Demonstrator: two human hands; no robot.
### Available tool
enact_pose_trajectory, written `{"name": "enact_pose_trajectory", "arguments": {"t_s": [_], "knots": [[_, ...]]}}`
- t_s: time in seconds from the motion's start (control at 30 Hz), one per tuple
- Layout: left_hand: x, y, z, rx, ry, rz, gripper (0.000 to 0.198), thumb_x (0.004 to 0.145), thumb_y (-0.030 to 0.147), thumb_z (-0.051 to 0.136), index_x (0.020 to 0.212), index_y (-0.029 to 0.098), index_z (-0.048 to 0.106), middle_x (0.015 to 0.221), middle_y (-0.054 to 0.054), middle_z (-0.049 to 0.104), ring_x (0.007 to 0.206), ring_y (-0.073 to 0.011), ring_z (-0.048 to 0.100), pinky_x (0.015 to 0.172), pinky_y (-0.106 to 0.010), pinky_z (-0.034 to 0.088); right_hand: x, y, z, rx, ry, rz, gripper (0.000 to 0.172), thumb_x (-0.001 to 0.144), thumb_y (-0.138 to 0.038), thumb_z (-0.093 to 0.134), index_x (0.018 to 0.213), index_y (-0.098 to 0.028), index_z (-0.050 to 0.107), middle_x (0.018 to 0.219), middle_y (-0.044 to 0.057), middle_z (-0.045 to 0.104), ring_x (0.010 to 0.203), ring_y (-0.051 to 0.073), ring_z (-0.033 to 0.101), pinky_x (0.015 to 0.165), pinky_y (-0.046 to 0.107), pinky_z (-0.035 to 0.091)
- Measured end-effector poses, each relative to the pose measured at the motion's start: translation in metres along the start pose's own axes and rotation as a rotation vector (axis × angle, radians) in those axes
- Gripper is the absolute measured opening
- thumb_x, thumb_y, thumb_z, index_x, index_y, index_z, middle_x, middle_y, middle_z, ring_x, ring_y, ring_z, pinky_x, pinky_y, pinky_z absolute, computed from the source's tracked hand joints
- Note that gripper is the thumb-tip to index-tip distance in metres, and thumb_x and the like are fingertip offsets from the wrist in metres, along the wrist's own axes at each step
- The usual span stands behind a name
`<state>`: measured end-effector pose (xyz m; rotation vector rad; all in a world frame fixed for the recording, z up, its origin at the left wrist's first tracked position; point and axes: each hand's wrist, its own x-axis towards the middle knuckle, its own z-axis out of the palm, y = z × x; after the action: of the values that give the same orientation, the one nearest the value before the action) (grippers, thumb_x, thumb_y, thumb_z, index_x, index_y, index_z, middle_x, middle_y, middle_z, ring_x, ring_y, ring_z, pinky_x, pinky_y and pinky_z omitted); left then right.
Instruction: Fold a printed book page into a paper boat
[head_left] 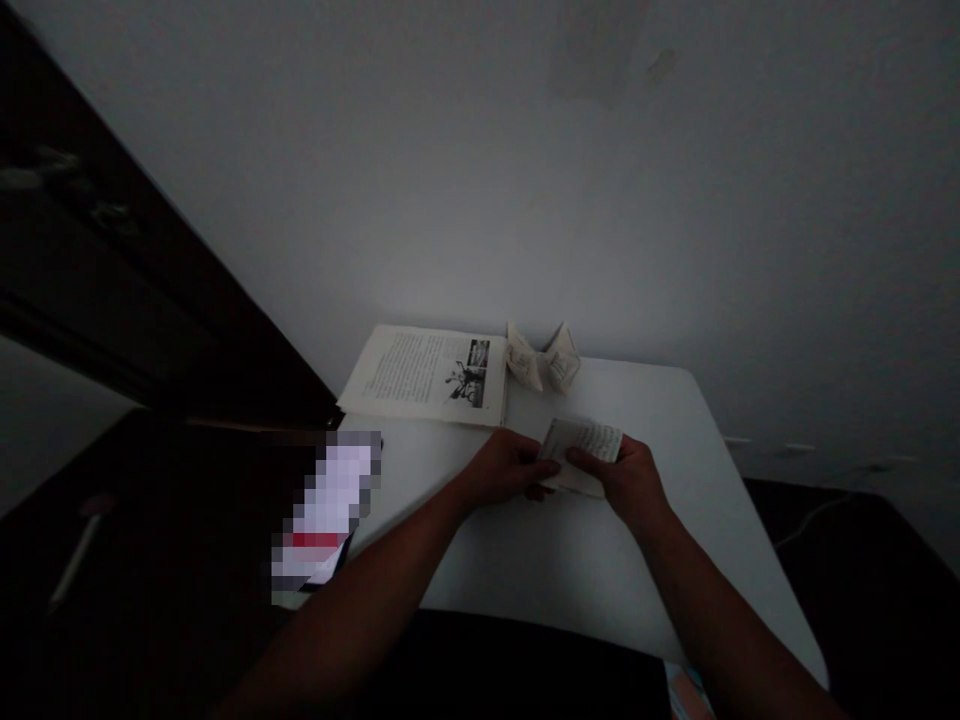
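A small folded sheet of printed paper is held up over the white table. My left hand pinches its left edge, thumb on the near face. From the other side, my right hand grips the sheet, with its thumb lying across the front. The fingers behind the paper are mostly hidden. Just beyond my hands stands a folded paper figure with two pointed ends, made from similar printed paper.
Loose printed pages or a thin book lie at the table's back left. A lit phone with a blurred screen rests at the left edge. The white table stands against a grey wall, with a dark door at left.
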<state>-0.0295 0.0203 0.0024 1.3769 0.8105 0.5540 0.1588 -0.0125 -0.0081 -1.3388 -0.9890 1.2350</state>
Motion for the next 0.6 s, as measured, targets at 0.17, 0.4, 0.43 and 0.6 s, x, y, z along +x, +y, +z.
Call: {"name": "enact_pose_trajectory", "arguments": {"t_s": [0.17,0.4,0.43,0.6], "knots": [[0.001,0.0,0.001,-0.034,-0.028,-0.03,0.039,0.067,0.046,0.068,0.063,0.007,0.062,0.05,-0.003,0.061,0.043,-0.0106,0.058,0.044,-0.02,0.046,-0.002,-0.002,0.003,-0.114,0.055,-0.014,0.035,0.05,-0.039,0.08,0.068,-0.014,0.064,0.059,0.001,0.065,0.053,0.016,0.059,0.054,0.029,0.05],[-0.001,0.004,-0.01,-0.065,-0.068,-0.145,0.038,0.063,0.043,0.072,0.068,0.006,0.064,0.054,-0.005,0.063,0.044,-0.0124,0.059,0.045,-0.023,0.049,0.0,-0.001,-0.002,-0.214,0.047,-0.037,0.038,0.052,-0.044,0.078,0.072,-0.014,0.065,0.061,0.002,0.065,0.052,0.015,0.058,0.05,0.027,0.047],[-0.001,0.006,-0.013,-0.057,-0.072,-0.166,0.037,0.062,0.042,0.073,0.068,0.006,0.064,0.054,-0.005,0.064,0.044,-0.0126,0.059,0.045,-0.023,0.05,0.001,0.0,-0.004,-0.242,0.048,-0.041,0.039,0.052,-0.045,0.078,0.072,-0.014,0.065,0.06,0.002,0.065,0.051,0.015,0.057,0.049,0.026,0.047],[-0.002,0.015,-0.026,0.074,-0.108,-0.305,0.022,0.066,0.027,0.07,0.068,0.006,0.065,0.05,-0.003,0.062,0.041,-0.0104,0.057,0.044,-0.021,0.048,0.005,-0.001,-0.017,-0.505,-0.003,-0.093,0.038,0.057,-0.048,0.074,0.074,-0.015,0.067,0.061,0.003,0.065,0.051,0.015,0.056,0.048,0.026,0.044]]}}
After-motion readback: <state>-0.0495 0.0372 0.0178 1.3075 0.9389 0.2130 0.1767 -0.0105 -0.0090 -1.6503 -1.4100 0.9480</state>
